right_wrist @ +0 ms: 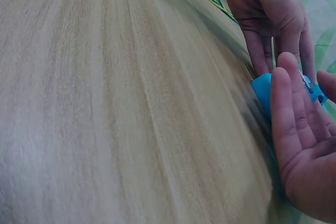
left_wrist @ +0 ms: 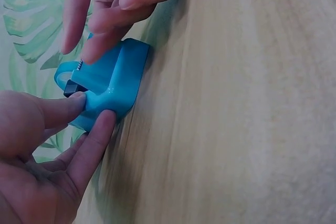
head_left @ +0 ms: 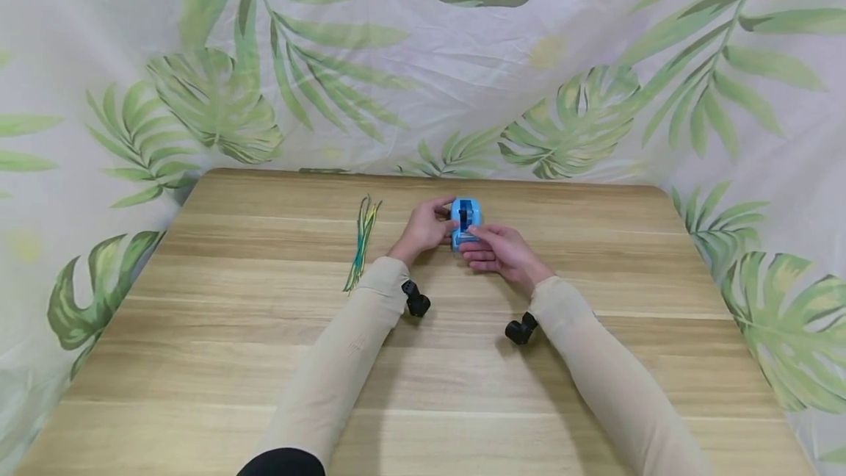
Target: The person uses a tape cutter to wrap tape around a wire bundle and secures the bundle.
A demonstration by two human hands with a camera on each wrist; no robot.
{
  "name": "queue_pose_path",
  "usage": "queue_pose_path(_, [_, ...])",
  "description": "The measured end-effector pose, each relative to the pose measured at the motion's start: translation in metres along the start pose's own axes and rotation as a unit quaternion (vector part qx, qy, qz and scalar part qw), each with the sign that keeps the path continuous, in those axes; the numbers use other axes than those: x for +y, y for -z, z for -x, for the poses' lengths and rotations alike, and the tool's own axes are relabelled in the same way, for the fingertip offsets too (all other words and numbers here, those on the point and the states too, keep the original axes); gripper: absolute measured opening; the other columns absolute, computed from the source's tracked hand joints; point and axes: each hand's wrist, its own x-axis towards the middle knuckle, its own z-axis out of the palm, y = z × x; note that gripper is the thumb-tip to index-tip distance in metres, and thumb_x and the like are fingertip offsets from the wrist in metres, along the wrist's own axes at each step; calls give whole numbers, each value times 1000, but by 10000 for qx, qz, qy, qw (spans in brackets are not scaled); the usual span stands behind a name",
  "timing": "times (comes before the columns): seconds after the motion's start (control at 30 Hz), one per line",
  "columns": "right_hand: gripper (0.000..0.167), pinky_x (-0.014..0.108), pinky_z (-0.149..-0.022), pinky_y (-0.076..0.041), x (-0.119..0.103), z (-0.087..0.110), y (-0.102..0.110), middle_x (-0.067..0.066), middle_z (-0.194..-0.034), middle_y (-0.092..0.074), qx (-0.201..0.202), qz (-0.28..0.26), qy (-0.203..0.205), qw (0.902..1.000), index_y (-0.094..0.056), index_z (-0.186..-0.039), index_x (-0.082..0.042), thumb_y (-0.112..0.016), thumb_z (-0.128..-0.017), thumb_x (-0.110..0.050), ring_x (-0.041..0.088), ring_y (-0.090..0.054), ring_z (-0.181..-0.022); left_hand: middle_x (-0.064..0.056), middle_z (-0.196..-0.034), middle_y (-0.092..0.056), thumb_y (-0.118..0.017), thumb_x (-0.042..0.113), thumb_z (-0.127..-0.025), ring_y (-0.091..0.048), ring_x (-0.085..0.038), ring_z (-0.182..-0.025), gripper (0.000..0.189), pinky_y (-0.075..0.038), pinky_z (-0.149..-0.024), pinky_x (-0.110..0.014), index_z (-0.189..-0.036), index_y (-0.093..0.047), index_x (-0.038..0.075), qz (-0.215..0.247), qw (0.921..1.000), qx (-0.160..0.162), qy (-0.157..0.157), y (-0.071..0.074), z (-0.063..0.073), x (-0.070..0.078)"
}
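A light-blue tape dispenser [head_left: 456,239] with a dark middle part stands near the back of the table. My left hand [head_left: 426,228] holds it at its left side, and in the left wrist view the thumb and a finger pinch the blue body [left_wrist: 128,74]. From the right, my right hand [head_left: 505,252] reaches over the near end of the dispenser, its thumb by the toothed cutter [right_wrist: 305,81]. The right fingers [right_wrist: 286,108] are fairly straight, with the thumb apart from them. Whether any tape lies between them is too small to tell.
A loose bundle of green and yellow twist-tie-like strands [head_left: 362,244] lies left of my left hand on the wooden table [head_left: 264,358]. Behind the table's back edge hangs a leaf-patterned cloth [head_left: 476,87]. Small black wrist cameras [head_left: 416,301] sit at both cuffs.
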Motion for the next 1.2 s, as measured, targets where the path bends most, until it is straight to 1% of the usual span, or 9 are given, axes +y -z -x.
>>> queue_pose_path(0.17, [29,32,-71,-60,-2,-1,-2,10,-89,-75,156,52,-1,9999,-57,-124,-2,-61,-103,-22,16,-72,-74,-22,-132,-56,-65,2,-97,-65,-28,-102,55,-59,-71,-30,-149,-48,8,36,10000,-29,-22,1,-1,2])
queue_pose_path(0.33, [28,31,-68,-60,-4,-2,-4,8,-85,-74,269,74,19,9996,-59,-123,0,-61,-103,-20,15,-71,-70,-22,-131,-56,-65,1,-97,-65,-28,-101,55,-59,-69,-30,-149,-49,8,66,10000,-45,-37,1,-2,2])
queue_pose_path(0.6, [31,30,-67,-59,-6,-3,-5,7,-84,-74,318,162,96,9993,-60,-123,2,-63,-102,-21,14,-70,-68,-21,-131,-56,-64,0,-97,-65,-28,-101,55,-59,-69,-29,-149,-48,9,122,9999,-33,20,2,-3,3])
queue_pose_path(0.97, [23,28,-63,-58,-6,-3,-7,6,-80,-72,380,-1,110,9992,-61,-118,1,-61,-103,-16,13,-68,-65,-22,-130,-56,-64,-1,-97,-66,-28,-98,55,-59,-68,-30,-149,-49,9,155,9998,-30,75,0,-4,2])
queue_pose_path(1.2, [21,27,-62,-57,-5,-3,-7,4,-79,-72,395,30,134,9991,-60,-117,0,-59,-104,-16,12,-67,-64,-22,-131,-56,-64,-1,-97,-66,-28,-99,55,-59,-69,-29,-149,-49,9,103,9999,-19,92,-1,-4,1])
